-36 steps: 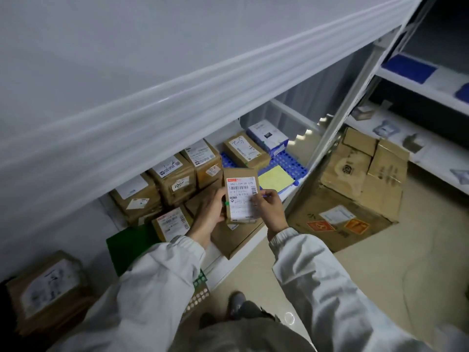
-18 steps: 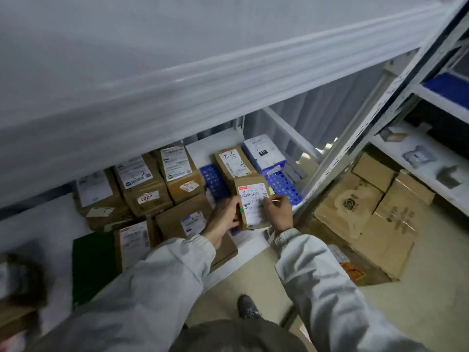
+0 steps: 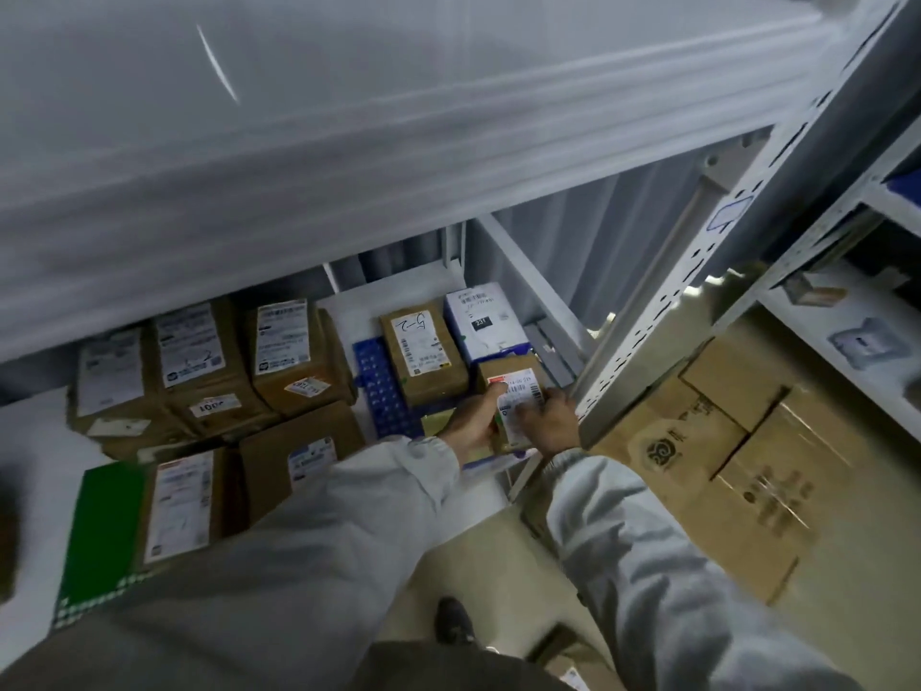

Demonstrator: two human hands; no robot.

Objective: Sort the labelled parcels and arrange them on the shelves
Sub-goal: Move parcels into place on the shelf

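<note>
Both hands, left hand (image 3: 471, 421) and right hand (image 3: 550, 421), grip a labelled parcel (image 3: 516, 399) at the low shelf's (image 3: 30, 441) three-o'clock end, several parcels already shelved, placement apparently unfinished.

A single wide-angle camera on the person's head looks forward and steeply down, close under the pale underside of an upper shelf board (image 3: 349, 142). It faces into the low white metal shelf (image 3: 30, 441) holding brown cardboard parcels, with both grey sleeves reaching in from the bottom edge and the beige floor (image 3: 478, 556) below.
</note>
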